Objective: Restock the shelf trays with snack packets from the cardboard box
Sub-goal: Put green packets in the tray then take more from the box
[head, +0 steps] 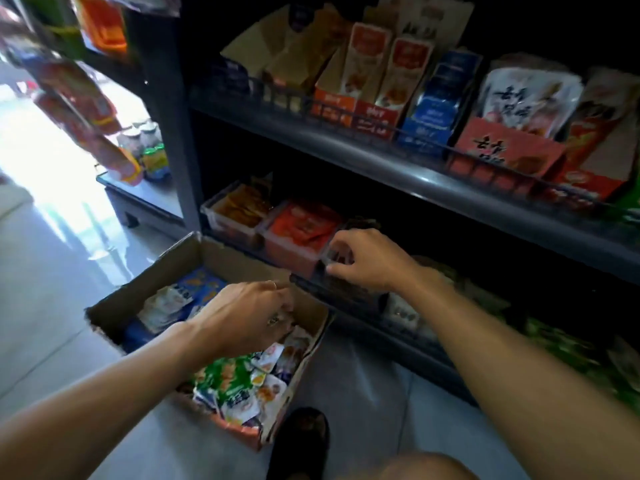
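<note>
Low down, a dark shelf carries trays of snacks, with an open cardboard box of mixed packets on the floor before it. Right hand curls over a tray's front rim. Left hand reaches into the box, fingers bent; its grasp cannot be made out.

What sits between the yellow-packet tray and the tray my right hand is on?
In the head view, one tray of red packets sits between them.
</note>
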A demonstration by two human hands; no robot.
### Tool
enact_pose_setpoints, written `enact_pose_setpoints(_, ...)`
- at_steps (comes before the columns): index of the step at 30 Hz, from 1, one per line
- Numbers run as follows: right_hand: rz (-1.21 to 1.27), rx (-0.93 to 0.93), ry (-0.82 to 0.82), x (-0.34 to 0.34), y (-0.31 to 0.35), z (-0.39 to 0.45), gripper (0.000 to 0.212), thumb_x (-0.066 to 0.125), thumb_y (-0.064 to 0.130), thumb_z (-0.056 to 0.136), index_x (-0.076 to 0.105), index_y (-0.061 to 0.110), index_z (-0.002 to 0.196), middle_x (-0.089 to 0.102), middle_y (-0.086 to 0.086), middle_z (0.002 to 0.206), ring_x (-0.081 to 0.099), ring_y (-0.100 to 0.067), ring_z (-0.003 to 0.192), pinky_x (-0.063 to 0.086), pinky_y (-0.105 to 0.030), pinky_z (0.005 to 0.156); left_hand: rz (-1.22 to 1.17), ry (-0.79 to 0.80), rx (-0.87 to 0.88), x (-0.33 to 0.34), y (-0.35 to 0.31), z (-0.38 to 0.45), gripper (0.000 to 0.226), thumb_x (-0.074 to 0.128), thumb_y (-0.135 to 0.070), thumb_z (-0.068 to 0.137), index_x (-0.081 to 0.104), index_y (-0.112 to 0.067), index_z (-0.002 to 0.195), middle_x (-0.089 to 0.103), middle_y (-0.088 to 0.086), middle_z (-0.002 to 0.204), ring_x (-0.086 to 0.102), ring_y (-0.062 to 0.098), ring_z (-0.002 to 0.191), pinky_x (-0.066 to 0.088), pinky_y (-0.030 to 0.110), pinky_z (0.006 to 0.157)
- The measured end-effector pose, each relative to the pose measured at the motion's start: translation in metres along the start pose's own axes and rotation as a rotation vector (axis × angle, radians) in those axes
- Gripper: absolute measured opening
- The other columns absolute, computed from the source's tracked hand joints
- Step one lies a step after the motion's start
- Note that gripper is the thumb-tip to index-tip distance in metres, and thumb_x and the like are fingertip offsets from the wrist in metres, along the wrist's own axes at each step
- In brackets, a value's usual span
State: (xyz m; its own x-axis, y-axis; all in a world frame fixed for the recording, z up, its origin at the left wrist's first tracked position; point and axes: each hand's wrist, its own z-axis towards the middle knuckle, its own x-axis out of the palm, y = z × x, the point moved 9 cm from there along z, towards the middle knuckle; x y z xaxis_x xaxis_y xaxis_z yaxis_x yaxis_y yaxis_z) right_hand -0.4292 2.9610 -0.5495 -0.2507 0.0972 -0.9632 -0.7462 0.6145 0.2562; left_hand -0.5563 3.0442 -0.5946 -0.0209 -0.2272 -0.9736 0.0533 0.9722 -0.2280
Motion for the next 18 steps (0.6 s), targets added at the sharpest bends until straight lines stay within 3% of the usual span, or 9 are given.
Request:
enact_pose_setpoints(5,0.029,-0.047,0.123,0.079,0.02,0.045,0.036,0.066,0.044,0.086,0.06,0.022,0.115,0.063,-0.003,0.116,0.059,-0.025,0.107,0.05,-0.043,0.089,-0.013,0.102,-0.105,0.063,0.061,-0.019,0.027,0.053,-0.042,0.092,0.055,-0.031,0.117,0.059,-0.008,0.116,0.061,0.016,0.102,0.053,0.035,0.077)
enact_pose_setpoints(11,0.044,-0.075,0.282,0.171,0.025,0.085,0.04,0.068,0.039,0.088,0.061,0.02,0.122,0.063,-0.004,0.121,0.06,-0.023,0.109,0.051,-0.04,0.09,-0.066,0.243,-0.174,0.147,0.113,-0.024,0.041,0.058,-0.036,0.094,0.05,-0.029,0.134,0.054,-0.008,0.128,0.054,0.009,0.109,0.043,0.018,0.073)
enact_pose_setpoints(16,0.026,-0.105,0.364,0.245,0.023,0.108,0.038,0.069,0.033,0.088,0.061,0.015,0.121,0.064,-0.006,0.118,0.06,-0.024,0.105,0.043,-0.028,0.078,-0.101,0.283,-0.179,0.207,0.154,-0.012,0.052,0.06,-0.028,0.091,0.045,-0.029,0.14,0.05,-0.005,0.136,0.046,0.017,0.125,0.046,0.027,0.088)
enact_pose_setpoints(18,0.051,-0.079,0.382,0.27,0.018,0.116,0.045,0.07,0.033,0.087,0.059,0.014,0.126,0.063,-0.008,0.123,0.06,-0.026,0.108,0.05,-0.033,0.085,-0.078,0.278,-0.16,0.226,0.166,-0.002,0.057,0.06,-0.032,0.091,0.041,-0.026,0.144,0.05,-0.003,0.136,0.043,0.02,0.127,0.044,0.031,0.098)
